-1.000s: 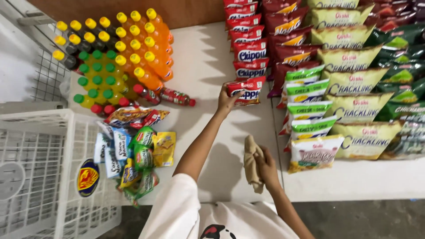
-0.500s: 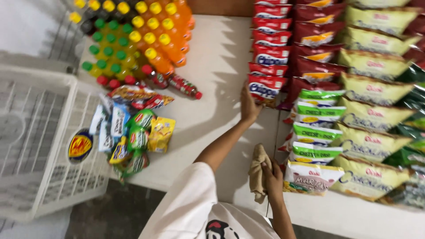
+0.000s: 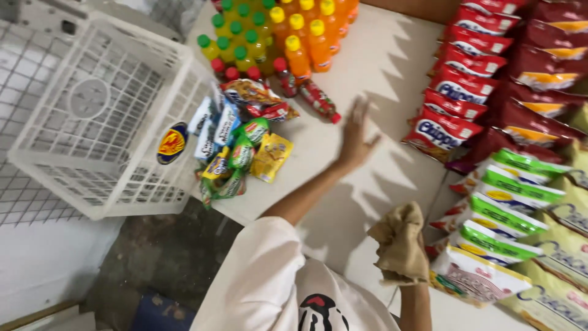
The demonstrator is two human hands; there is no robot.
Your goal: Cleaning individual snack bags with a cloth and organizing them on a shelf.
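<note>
**Wiping and stocking the tabletop: roughly mid-way, loose pile still unsorted**

Holding a crumpled tan cloth (image 3: 401, 245) in my right hand (image 3: 409, 279). The hand is mostly hidden under the fabric, fingers closed on it, near right of the scene, just above the closest snack bags. My left hand (image 3: 356, 138) is open, fingers spread, palm down over a bare patch of the white tabletop (image 3: 392, 67), mid-scene. Can't tell whether it's touching the surface or hovering just off it. It holds nothing.

Looks done, as I judge it:
- Red chip bags (image 3: 456, 92) overlapped in a neat column, far right.
- Green snack bags (image 3: 520, 196) and cream ones below them, also in rows on the right, running toward the near edge.
- Bottled drinks (image 3: 288, 30) grouped at the far side by cap colour: green, yellow, orange, with a row of small red-capped ones in front.

Looks left:
- Loose pile of small packets (image 3: 242, 144) at the left edge of the tabletop, jumbled, no order, leaning against the white plastic crate (image 3: 104, 116).
- One red bottle (image 3: 318, 101) lying on its side, just beside the upright ones, near my left hand.
- Bare strip between bottles and chips is the open area; cloth is well apart from it, so I'd say wiping there isn't underway right now.

Crate is tipped on its side at far left, mouth toward me, and it reads as empty.
</note>
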